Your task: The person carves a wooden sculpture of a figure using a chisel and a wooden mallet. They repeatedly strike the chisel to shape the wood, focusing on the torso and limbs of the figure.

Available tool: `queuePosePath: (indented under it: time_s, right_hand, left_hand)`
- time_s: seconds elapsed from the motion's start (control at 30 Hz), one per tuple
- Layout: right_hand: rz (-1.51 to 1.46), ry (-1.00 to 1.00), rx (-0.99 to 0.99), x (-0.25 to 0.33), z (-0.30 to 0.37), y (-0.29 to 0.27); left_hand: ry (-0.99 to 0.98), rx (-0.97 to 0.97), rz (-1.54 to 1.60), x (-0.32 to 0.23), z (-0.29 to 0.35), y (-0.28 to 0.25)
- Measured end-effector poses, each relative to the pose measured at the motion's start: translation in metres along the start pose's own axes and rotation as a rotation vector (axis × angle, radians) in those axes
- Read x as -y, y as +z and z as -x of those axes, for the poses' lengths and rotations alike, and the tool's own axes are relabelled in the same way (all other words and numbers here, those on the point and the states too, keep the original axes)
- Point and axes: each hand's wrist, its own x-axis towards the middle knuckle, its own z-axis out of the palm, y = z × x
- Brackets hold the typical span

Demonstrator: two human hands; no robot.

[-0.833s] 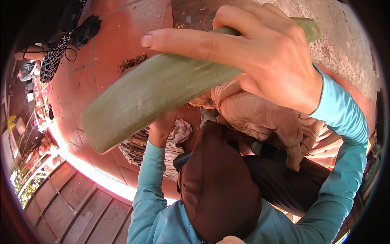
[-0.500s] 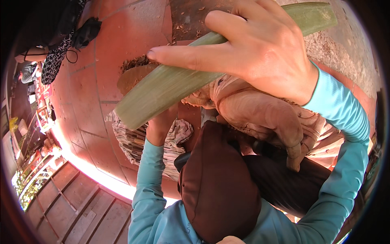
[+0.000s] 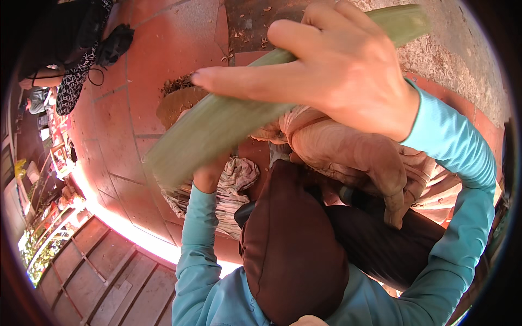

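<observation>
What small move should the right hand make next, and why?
Probably shift the green bar slightly aside: the right hand holds it across the view, in front of the left hand, whose fingers are hidden, so what they hold or touch cannot be checked.

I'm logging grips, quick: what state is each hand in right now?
Left hand: mostly hidden behind the green club; open or closed cannot be told.
Right hand: closed around the green club, holding it.
</observation>
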Motion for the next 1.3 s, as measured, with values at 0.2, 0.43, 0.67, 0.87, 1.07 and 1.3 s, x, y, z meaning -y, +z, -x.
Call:
queuePosePath:
  time_s: [0.2, 0.43, 0.67, 0.87, 1.07, 1.3]
  right_hand:
    - [0.065, -0.07, -0.139, -0.008, 0.008, 0.012]
    - [0.11, 0.011, -0.003, -0.019, 0.028, 0.005]
    - [-0.073, 0.09, 0.046, -0.017, 0.019, -0.01]
    - [-0.02, 0.053, -0.059, -0.02, 0.033, 0.007]
    - [0.156, -0.012, -0.123, -0.024, 0.034, 0.01]
    - [0.232, -0.032, -0.121, -0.022, 0.04, 0.017]
  left_hand:
    - [0.055, 0.066, -0.052, 0.003, -0.006, 0.015]
    - [0.078, -0.025, 0.029, -0.026, -0.017, 0.003]
    - [0.031, -0.009, 0.158, -0.033, -0.021, 0.001]
    - [0.073, 0.038, -0.029, -0.039, -0.024, 0.0]
    - [0.092, 0.032, -0.078, -0.037, -0.035, 0.005]
    - [0.143, 0.041, -0.077, -0.033, -0.033, 0.005]
